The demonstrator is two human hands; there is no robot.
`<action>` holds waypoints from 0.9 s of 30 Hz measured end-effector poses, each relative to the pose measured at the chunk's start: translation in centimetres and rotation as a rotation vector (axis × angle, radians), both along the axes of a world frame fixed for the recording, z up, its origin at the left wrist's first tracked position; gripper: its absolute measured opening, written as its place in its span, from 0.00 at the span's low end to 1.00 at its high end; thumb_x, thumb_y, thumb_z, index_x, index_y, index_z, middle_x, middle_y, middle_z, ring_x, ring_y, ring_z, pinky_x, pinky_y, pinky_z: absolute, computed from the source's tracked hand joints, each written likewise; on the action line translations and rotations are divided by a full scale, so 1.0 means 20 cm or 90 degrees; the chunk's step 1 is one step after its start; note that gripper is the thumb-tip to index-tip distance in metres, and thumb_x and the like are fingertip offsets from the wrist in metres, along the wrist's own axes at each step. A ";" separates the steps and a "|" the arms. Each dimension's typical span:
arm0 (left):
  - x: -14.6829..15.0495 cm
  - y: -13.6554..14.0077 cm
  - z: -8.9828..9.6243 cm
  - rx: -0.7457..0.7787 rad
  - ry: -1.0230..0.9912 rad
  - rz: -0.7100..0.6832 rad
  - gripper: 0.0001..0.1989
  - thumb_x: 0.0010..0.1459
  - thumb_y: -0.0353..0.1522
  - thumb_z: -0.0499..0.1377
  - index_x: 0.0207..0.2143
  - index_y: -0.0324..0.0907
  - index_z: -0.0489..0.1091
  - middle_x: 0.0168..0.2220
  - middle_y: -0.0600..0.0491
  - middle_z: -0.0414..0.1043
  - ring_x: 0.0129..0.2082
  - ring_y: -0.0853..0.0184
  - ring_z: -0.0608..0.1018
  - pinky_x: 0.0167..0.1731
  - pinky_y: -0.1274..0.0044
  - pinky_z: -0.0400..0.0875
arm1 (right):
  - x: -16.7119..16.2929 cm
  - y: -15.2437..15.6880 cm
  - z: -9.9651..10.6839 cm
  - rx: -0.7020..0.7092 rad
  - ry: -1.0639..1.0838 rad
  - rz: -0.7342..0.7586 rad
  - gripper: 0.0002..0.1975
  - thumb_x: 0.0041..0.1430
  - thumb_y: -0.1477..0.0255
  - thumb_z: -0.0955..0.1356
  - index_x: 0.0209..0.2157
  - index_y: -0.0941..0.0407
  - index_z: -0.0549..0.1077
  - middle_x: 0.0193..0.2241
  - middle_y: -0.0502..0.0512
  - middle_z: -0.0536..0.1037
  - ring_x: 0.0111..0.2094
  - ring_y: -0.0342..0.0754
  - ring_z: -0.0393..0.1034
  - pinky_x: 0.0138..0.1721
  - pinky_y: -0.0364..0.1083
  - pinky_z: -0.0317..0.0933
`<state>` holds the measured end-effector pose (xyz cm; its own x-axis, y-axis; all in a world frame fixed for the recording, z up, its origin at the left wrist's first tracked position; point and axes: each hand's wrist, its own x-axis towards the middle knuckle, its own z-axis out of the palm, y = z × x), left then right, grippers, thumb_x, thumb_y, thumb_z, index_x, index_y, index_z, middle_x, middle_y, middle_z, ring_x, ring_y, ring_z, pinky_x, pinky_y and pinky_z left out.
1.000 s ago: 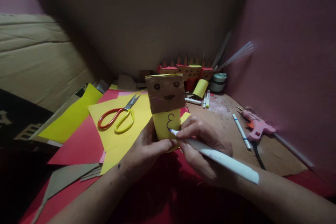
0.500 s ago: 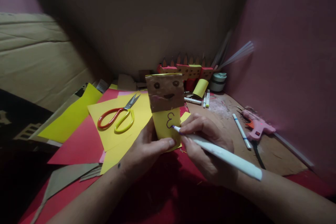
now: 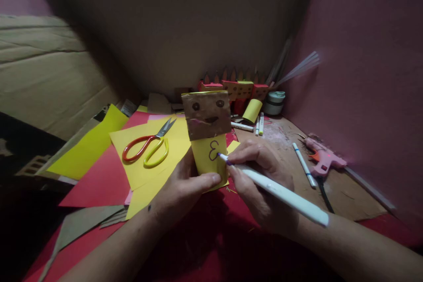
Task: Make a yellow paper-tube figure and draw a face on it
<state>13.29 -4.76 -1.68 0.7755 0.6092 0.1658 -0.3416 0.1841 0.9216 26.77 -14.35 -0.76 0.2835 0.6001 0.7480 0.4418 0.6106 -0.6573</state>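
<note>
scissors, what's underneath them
Yellow paper lies under the scissors, showing through both handle loops; whatever is directly beneath the metal and grips is covered.

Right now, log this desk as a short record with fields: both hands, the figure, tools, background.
Left hand: grips the paper figure low on its yellow body
Right hand: holds a white marker, purple tip at the drawn curve
Figure: brown head with drawn eyes, mouth
Tools: scissors on yellow paper; pink glue gun beside a blue-banded marker
Background: row of similar heads; pale green container
</note>
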 end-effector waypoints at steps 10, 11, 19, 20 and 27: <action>-0.01 0.00 0.00 -0.012 0.024 0.032 0.21 0.49 0.33 0.73 0.46 0.43 0.76 0.44 0.48 0.81 0.46 0.54 0.80 0.45 0.68 0.78 | 0.00 0.01 -0.02 0.009 0.004 0.031 0.07 0.62 0.80 0.67 0.40 0.54 0.71 0.30 0.47 0.70 0.27 0.41 0.64 0.27 0.43 0.60; 0.00 0.00 0.00 -0.007 0.020 0.029 0.21 0.49 0.33 0.73 0.46 0.43 0.76 0.44 0.47 0.81 0.47 0.53 0.80 0.45 0.68 0.78 | 0.00 0.01 -0.02 0.010 0.008 0.035 0.07 0.62 0.80 0.67 0.40 0.54 0.71 0.30 0.47 0.70 0.27 0.41 0.64 0.27 0.43 0.60; -0.01 0.00 0.01 0.025 0.015 0.012 0.22 0.52 0.32 0.71 0.50 0.42 0.75 0.44 0.47 0.80 0.47 0.53 0.80 0.45 0.68 0.77 | 0.00 0.01 -0.03 0.011 0.008 0.044 0.08 0.61 0.81 0.67 0.39 0.54 0.71 0.30 0.48 0.70 0.29 0.43 0.66 0.28 0.45 0.59; -0.01 0.00 0.01 0.030 0.017 0.011 0.21 0.52 0.32 0.71 0.49 0.42 0.75 0.44 0.47 0.80 0.46 0.54 0.80 0.45 0.68 0.77 | 0.01 0.01 -0.04 0.008 0.003 0.043 0.08 0.61 0.81 0.67 0.39 0.53 0.71 0.30 0.48 0.70 0.29 0.43 0.66 0.29 0.45 0.59; 0.00 -0.01 0.03 0.028 0.029 0.007 0.21 0.51 0.33 0.72 0.48 0.42 0.75 0.43 0.47 0.79 0.45 0.55 0.80 0.44 0.70 0.76 | 0.01 0.00 -0.04 -0.011 0.022 0.026 0.08 0.60 0.80 0.67 0.37 0.52 0.70 0.30 0.48 0.71 0.29 0.43 0.65 0.28 0.45 0.59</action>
<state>13.20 -4.89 -1.06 0.7759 0.6110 0.1571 -0.3008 0.1394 0.9434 27.01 -14.36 -1.54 0.2840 0.6239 0.7281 0.3942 0.6162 -0.6818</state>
